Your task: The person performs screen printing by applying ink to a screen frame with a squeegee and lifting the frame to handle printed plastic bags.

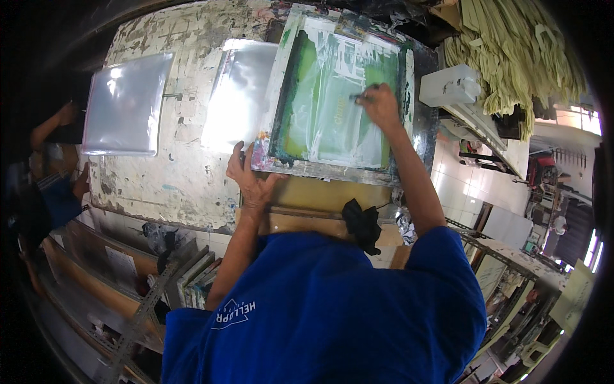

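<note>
A screen-printing frame (404, 96) with green, white-smeared mesh lies on the worktable in front of me. Over the right part of the mesh is my right hand (382, 105), its fingers closed around a small dark thing (355, 99) too blurred to name. At the frame's near left corner is my left hand (248, 176), fingers and thumb spread apart beside the corner. Just left of the frame a clear plastic sheet or bag (233, 96) lies partly hidden under it. A second clear plastic sheet or bag (128, 105) rests farther left.
The worktable (188, 166) is worn and paint-stained. Close to my body hangs a black cloth (362, 225). A white container (451, 86) stands right of the frame, below hanging pale yellow strips (511, 51). Another person's arm (54, 125) shows at the far left.
</note>
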Demonstrator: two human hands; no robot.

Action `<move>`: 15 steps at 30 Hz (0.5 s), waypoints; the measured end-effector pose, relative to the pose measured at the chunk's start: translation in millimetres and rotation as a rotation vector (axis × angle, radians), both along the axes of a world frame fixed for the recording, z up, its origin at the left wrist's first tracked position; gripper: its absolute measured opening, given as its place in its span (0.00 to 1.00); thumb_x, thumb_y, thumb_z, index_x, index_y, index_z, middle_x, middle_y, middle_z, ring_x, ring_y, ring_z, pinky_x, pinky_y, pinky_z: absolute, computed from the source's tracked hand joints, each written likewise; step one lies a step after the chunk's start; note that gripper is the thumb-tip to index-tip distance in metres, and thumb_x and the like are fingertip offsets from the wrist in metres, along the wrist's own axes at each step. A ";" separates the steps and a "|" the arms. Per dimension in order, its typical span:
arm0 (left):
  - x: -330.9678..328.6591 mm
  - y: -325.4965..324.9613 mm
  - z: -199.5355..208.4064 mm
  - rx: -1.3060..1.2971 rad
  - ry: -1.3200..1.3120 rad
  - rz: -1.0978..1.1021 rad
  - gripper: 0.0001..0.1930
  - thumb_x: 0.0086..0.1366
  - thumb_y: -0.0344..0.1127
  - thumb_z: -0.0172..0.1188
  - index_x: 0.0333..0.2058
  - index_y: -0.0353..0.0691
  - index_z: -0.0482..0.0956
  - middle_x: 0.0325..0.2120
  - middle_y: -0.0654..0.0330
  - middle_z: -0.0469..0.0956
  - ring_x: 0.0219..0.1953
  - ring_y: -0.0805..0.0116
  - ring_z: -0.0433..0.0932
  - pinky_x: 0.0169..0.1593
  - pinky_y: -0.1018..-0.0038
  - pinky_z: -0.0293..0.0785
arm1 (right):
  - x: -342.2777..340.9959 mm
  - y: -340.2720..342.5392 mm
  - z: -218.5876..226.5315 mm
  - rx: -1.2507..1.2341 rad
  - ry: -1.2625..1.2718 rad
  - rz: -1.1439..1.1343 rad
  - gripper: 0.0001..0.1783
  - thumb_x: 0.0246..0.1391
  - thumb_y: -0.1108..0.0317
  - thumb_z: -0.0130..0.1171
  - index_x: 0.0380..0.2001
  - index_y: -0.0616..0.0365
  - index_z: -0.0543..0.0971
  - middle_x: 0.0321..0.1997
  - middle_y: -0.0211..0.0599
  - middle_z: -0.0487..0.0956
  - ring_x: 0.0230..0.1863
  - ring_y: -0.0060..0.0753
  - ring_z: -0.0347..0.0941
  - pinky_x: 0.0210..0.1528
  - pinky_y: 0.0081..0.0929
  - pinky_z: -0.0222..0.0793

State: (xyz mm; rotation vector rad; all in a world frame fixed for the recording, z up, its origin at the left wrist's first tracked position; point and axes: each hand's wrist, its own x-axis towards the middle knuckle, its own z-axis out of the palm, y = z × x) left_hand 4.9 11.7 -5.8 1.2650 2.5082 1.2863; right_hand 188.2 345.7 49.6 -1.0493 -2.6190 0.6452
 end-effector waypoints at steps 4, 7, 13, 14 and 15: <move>-1.4 -1.6 -3.3 -0.016 0.005 0.005 0.56 0.40 0.72 0.71 0.63 0.40 0.69 0.64 0.44 0.61 0.64 0.45 0.58 0.64 0.50 0.48 | -14.3 2.4 -9.0 -0.136 0.039 0.015 0.10 0.44 0.65 0.72 0.28 0.59 0.86 0.31 0.48 0.83 0.34 0.54 0.79 0.45 0.43 0.74; -1.7 -2.5 -8.2 0.007 0.012 0.022 0.57 0.39 0.72 0.72 0.63 0.41 0.68 0.63 0.42 0.61 0.64 0.44 0.59 0.64 0.49 0.48 | -19.2 -64.5 1.2 -0.311 0.039 0.255 0.10 0.44 0.65 0.71 0.30 0.58 0.86 0.35 0.48 0.82 0.39 0.53 0.79 0.47 0.40 0.74; -1.5 -1.4 -2.0 -0.014 0.008 0.014 0.57 0.38 0.72 0.72 0.62 0.41 0.69 0.63 0.42 0.62 0.64 0.45 0.59 0.64 0.49 0.49 | -55.9 12.5 -11.2 -0.011 -0.011 -0.001 0.12 0.45 0.60 0.72 0.31 0.54 0.86 0.35 0.45 0.82 0.42 0.51 0.77 0.46 0.43 0.72; -1.1 -1.8 -1.7 -0.007 0.009 0.016 0.56 0.38 0.71 0.73 0.62 0.41 0.70 0.63 0.42 0.62 0.64 0.45 0.59 0.63 0.50 0.49 | -56.3 11.1 -16.7 -0.072 -0.030 0.038 0.13 0.45 0.59 0.72 0.31 0.54 0.86 0.34 0.44 0.83 0.42 0.49 0.77 0.46 0.42 0.72; -0.6 -1.5 0.4 -0.005 -0.017 0.020 0.55 0.38 0.71 0.73 0.61 0.41 0.71 0.63 0.42 0.62 0.64 0.45 0.59 0.64 0.50 0.49 | -52.1 -8.0 -24.1 -0.186 -0.036 0.135 0.12 0.45 0.59 0.72 0.31 0.54 0.85 0.34 0.44 0.82 0.42 0.47 0.77 0.46 0.41 0.72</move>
